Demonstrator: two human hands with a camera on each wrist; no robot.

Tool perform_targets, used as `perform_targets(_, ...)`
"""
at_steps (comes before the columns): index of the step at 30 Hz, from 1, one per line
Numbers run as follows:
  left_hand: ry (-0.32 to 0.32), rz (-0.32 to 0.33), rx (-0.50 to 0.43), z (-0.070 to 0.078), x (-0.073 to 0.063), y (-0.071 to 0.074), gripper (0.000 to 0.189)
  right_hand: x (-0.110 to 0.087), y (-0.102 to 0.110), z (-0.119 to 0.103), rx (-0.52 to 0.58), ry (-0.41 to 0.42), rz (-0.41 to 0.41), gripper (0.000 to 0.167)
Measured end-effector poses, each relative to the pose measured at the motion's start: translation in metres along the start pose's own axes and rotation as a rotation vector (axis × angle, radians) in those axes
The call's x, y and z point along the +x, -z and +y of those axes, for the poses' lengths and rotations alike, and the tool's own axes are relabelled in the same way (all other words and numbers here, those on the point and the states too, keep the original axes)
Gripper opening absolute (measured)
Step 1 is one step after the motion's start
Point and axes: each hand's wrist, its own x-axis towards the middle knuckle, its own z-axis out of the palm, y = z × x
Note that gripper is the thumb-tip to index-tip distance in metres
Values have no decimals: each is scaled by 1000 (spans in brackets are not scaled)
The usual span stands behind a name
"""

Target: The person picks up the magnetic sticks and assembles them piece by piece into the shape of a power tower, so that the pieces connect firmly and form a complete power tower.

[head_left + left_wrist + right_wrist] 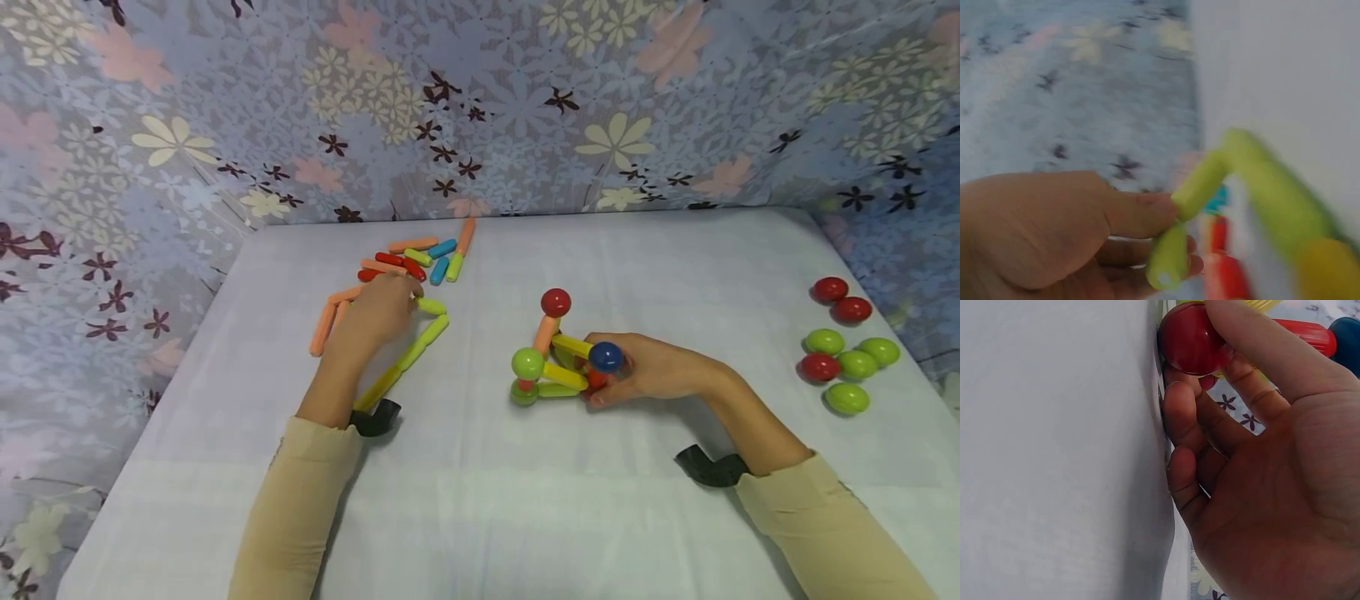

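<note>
Head view: the left hand [378, 312], left of centre, pinches the near end of a green stick [432, 306] whose long axis runs rightward from the fingertips, beside the stick pile [420, 254] above. The right hand [652, 367] grips the ball-and-stick frame [558, 358] at centre, fingers curled round its red ball [1191, 339].

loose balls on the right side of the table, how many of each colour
Glossy red plastic balls: 3
Glossy green plastic balls: 4
Total: 7 loose balls, lying on the white table apart from the right hand.
</note>
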Motion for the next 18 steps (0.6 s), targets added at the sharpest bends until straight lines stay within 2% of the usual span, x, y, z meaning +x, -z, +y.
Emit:
perform_targets(4,-8,36,6,15,-8,16,29,0,0,1,-1,5,5,40)
perform_targets(6,-22,73,-46,22,-11,19,27,0,1,1,-3,3,9,40)
perform_targets(8,-28,95,-175,30,-14,18,31,-1,0,1,-3,4,7,39)
perform_targets(9,-37,98,-269,35,-16,17,34,-1,0,2,2,6,4,39)
perform_targets(12,-88,84,-572,54,-19,9,33,-1,-2,2,9,19,-1,37)
perform_targets(15,-132,47,-825,77,-19,-3,28,0,-2,1,13,25,-2,36)
perform_targets(18,-148,10,-981,97,-17,-15,30,0,-1,-1,17,19,1,36)
